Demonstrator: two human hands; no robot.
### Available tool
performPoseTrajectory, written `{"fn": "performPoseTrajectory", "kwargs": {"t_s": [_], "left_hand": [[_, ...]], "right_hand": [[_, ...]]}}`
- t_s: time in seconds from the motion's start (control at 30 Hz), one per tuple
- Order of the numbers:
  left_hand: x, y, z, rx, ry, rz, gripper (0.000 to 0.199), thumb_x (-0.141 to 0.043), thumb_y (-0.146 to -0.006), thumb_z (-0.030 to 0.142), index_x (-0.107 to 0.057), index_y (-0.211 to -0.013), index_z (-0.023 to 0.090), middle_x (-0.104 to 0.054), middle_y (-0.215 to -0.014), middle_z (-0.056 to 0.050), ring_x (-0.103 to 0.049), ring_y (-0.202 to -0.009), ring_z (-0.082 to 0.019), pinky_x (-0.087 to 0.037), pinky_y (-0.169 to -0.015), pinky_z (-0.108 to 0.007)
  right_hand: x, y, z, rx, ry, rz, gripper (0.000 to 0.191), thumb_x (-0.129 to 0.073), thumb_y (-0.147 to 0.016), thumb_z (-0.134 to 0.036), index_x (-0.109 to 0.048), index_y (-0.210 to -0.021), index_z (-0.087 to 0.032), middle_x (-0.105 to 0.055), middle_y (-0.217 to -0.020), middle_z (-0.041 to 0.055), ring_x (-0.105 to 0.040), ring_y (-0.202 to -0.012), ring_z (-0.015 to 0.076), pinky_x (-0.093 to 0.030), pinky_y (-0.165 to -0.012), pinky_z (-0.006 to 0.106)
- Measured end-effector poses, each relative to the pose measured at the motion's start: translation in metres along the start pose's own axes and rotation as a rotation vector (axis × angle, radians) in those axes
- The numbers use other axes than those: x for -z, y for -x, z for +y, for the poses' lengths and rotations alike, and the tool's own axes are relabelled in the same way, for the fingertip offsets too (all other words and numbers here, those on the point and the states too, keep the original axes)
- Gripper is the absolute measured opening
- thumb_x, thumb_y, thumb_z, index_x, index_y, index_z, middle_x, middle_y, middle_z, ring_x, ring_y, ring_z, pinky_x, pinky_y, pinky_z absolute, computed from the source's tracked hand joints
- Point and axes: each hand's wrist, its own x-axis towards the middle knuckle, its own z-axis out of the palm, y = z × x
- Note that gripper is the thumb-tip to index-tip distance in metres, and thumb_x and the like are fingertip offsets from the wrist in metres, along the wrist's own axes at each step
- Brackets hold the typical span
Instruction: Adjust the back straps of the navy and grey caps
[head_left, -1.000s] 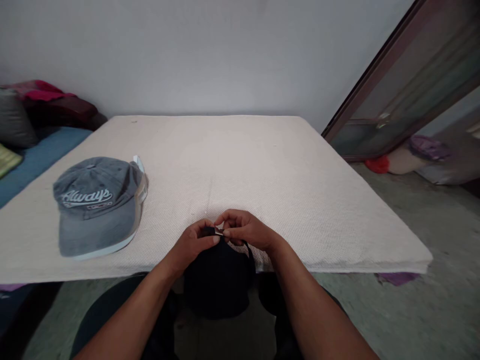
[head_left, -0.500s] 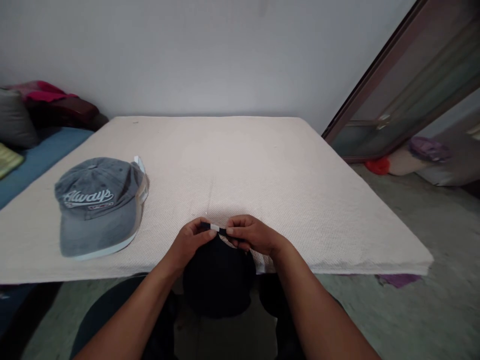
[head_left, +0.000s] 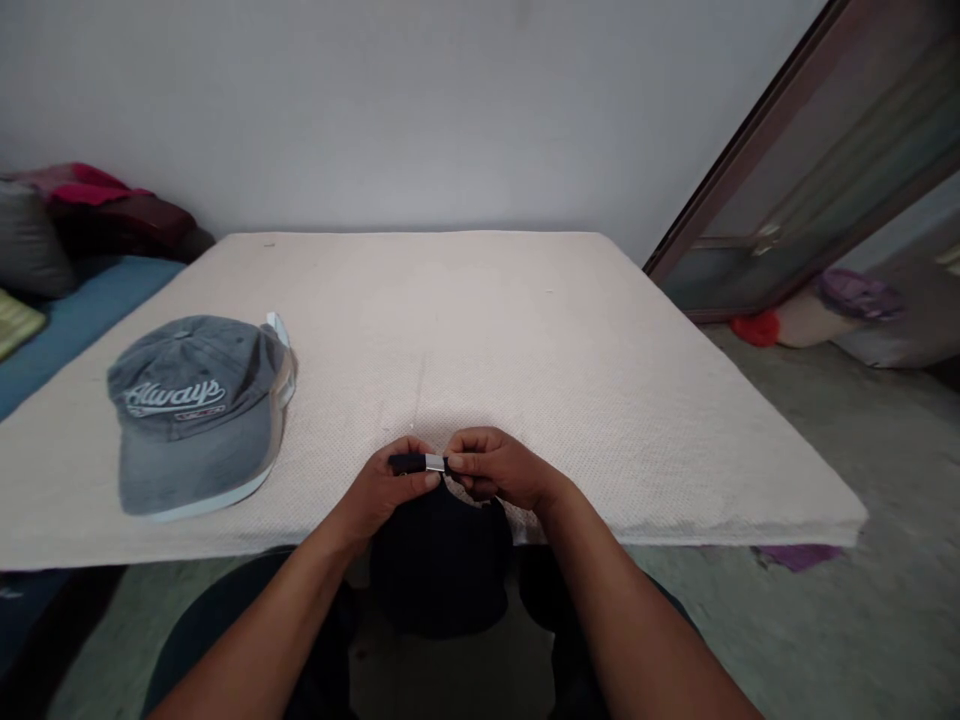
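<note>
A black cap (head_left: 442, 570) hangs at the front edge of the table, between my forearms. Its back strap (head_left: 407, 463), with a silver-coloured buckle (head_left: 435, 462), runs across above the opening. My left hand (head_left: 390, 484) pinches the strap on the left of the buckle between thumb and fingers. On the buckle's right side, my right hand (head_left: 487, 465) is closed on the strap end, its fingers curled. A grey cap (head_left: 195, 410) with white "Always" lettering rests at the left of the table, brim toward me.
The table (head_left: 525, 330) has a pale textured cover and stands against a wall. Left of it are a blue cushioned seat (head_left: 112, 300) and pillows. A framed glass door and red and purple items are at the right.
More of the dark strap shows left of the buckle, and the buckle now looks level and slightly farther right. My right hand has shifted slightly left. The grey cap stays put.
</note>
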Motion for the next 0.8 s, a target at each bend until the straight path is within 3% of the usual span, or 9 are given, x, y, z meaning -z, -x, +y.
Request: {"fn": "performPoseTrajectory", "kwargs": {"t_s": [0.33, 0.47, 0.67, 0.8], "left_hand": [[-0.003, 0.005, 0.005, 0.034, -0.169, -0.069, 0.023, -0.069, -0.071, 0.034, -0.054, -0.065, 0.017, -0.044, -0.056, 0.005, -0.039, -0.052, -0.009, -0.027, -0.05, -0.022], [-0.002, 0.007, 0.005, 0.053, -0.137, -0.122, 0.021, -0.063, -0.076, 0.038, -0.056, -0.072, 0.018, -0.048, -0.06, 0.004, -0.041, -0.054, -0.011, -0.03, -0.052, -0.023], [0.002, 0.0, -0.004, -0.037, -0.212, 0.092, 0.029, -0.05, -0.083, 0.04, -0.058, -0.065, 0.019, -0.058, -0.071, -0.003, -0.05, -0.075, -0.018, -0.038, -0.07, -0.027], [0.003, -0.002, -0.004, 0.034, -0.181, 0.01, 0.019, -0.052, -0.078, 0.034, -0.058, -0.07, 0.018, -0.054, -0.065, 0.0, -0.046, -0.064, -0.016, -0.036, -0.06, -0.026]], "right_hand": [[-0.001, -0.003, 0.0, -0.007, 0.165, 0.048, 0.025, -0.07, -0.072, -0.035, -0.055, -0.068, -0.015, -0.04, -0.048, -0.0083, -0.031, -0.04, 0.0031, -0.021, -0.037, 0.017], [0.0, -0.003, 0.0, -0.037, 0.199, 0.057, 0.026, -0.069, -0.072, -0.036, -0.054, -0.068, -0.015, -0.04, -0.05, -0.0078, -0.032, -0.041, 0.0031, -0.022, -0.037, 0.017], [0.001, -0.004, 0.002, -0.049, 0.225, 0.059, 0.026, -0.068, -0.072, -0.036, -0.054, -0.069, -0.015, -0.041, -0.054, -0.007, -0.032, -0.043, 0.003, -0.023, -0.038, 0.017], [0.001, -0.003, 0.001, -0.039, 0.182, 0.044, 0.026, -0.068, -0.073, -0.037, -0.055, -0.073, -0.014, -0.043, -0.057, -0.0065, -0.034, -0.044, 0.0026, -0.022, -0.039, 0.017]]}}
